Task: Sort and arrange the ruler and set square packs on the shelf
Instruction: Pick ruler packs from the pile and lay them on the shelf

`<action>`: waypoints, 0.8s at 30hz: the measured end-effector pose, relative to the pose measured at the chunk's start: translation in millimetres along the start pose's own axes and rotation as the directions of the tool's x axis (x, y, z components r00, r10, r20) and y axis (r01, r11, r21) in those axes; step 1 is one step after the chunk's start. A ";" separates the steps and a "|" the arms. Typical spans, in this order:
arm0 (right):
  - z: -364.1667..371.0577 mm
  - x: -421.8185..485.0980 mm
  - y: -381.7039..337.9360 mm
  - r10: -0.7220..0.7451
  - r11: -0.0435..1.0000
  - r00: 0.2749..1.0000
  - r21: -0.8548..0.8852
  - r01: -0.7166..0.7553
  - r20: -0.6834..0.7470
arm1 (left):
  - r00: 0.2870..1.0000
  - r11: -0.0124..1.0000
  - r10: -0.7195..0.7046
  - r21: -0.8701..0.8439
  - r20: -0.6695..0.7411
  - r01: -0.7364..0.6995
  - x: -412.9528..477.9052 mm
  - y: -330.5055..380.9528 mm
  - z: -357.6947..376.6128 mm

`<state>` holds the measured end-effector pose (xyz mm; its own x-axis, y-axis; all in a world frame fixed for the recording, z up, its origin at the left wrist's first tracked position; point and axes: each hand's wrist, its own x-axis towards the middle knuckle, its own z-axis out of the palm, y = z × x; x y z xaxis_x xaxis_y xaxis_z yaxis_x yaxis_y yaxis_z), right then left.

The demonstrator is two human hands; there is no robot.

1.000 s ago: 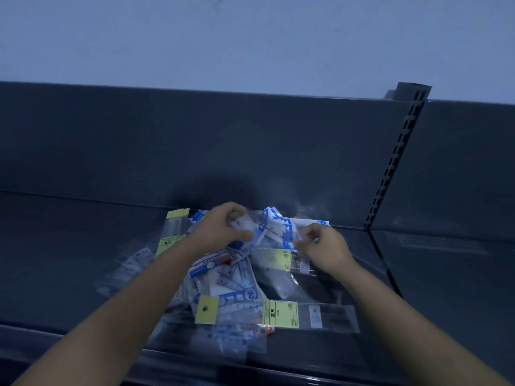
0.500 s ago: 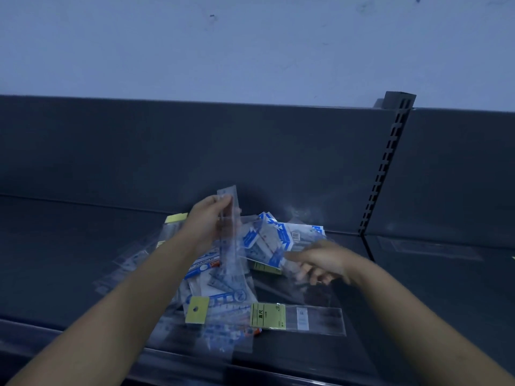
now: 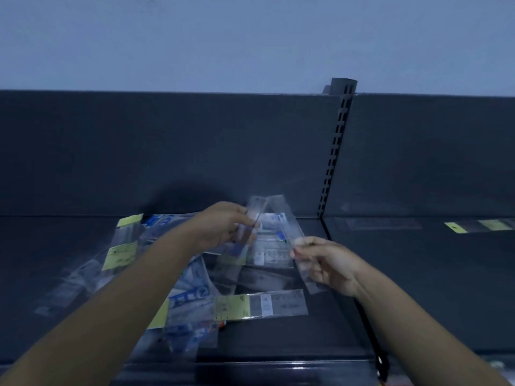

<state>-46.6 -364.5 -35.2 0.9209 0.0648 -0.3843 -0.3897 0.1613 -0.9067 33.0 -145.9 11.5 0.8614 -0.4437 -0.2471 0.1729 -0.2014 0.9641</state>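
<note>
A loose heap of ruler and set square packs [image 3: 195, 296] in clear sleeves with blue and yellow labels lies on the dark shelf [image 3: 292, 338]. My left hand [image 3: 223, 227] pinches one clear ruler pack [image 3: 252, 218] lifted above the heap. My right hand [image 3: 326, 263] grips a second clear ruler pack [image 3: 287, 221]. The two packs lean together at their upper ends like an inverted V. A yellow-labelled ruler pack [image 3: 260, 305] lies flat at the front of the heap.
A slotted upright [image 3: 334, 151] divides this shelf bay from the one on the right, where a yellow-labelled ruler pack [image 3: 479, 226] lies alone. The dark back panel [image 3: 167, 151] rises behind the heap. The shelf's front lip [image 3: 250, 369] runs along the bottom.
My right hand has taken a clear ruler pack out of the heap and raised it. My left hand has moved right with its pack, so the two packs now meet at the top.
</note>
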 end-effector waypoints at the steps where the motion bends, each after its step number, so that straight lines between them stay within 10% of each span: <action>1: -6.9 -4.9 3.5 -0.011 1.000 0.999 0.019 0.012 -0.032 | 0.998 0.999 0.040 0.018 0.042 -0.041 5.2 1.4 8.1; 10: -95.7 -50.1 10.3 -0.026 0.984 0.946 0.159 0.082 -0.323 | 0.959 0.899 0.068 0.400 0.275 -0.179 68.2 13.7 121.6; 24: -242.9 -41.4 -0.6 -0.059 0.965 0.960 0.231 0.126 -0.274 | 0.916 0.640 0.323 0.659 0.237 -0.395 199.9 11.3 281.3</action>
<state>-85.3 -606.5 -60.9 0.9062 -0.2175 -0.3626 -0.2592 0.3917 -0.8828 72.8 -482.5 -54.3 0.7323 -0.6781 0.0618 -0.5447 -0.5290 0.6507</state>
